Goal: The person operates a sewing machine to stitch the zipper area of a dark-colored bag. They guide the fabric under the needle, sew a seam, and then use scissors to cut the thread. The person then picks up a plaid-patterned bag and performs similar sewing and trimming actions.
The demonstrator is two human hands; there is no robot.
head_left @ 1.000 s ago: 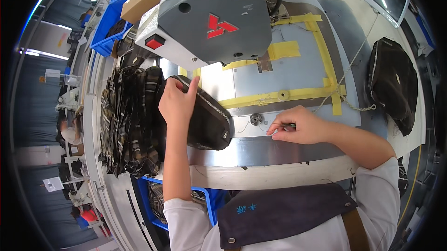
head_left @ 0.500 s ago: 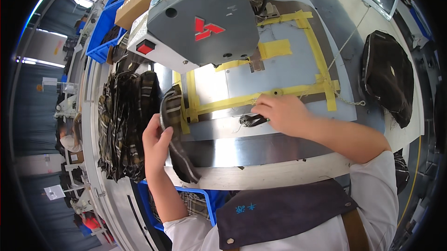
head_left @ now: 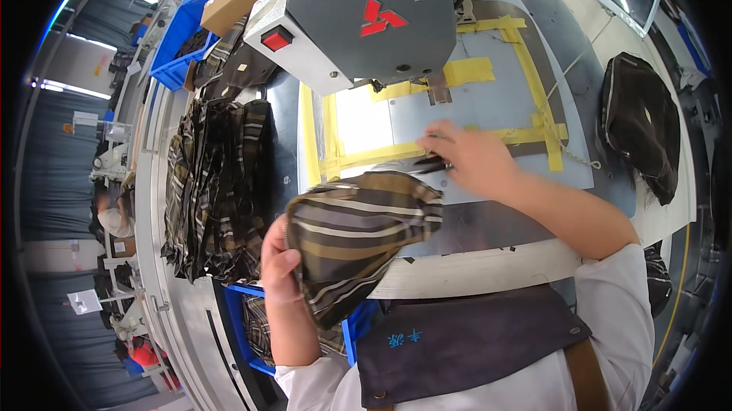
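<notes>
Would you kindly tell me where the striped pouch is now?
In the head view, the striped pouch is just left of centre, held by the left hand over the table's near edge, right of the plaid stack.

Fabric piece (head_left: 358, 232), one: striped in black, brown, grey and white; limp, creased, spread aslant, narrowing rightward; gripped at its left edge by the left hand (head_left: 280, 262). Hand tool (head_left: 432, 164), one: small, dark, blurred; in the right hand (head_left: 476, 159), near the fabric's upper edge.
</notes>
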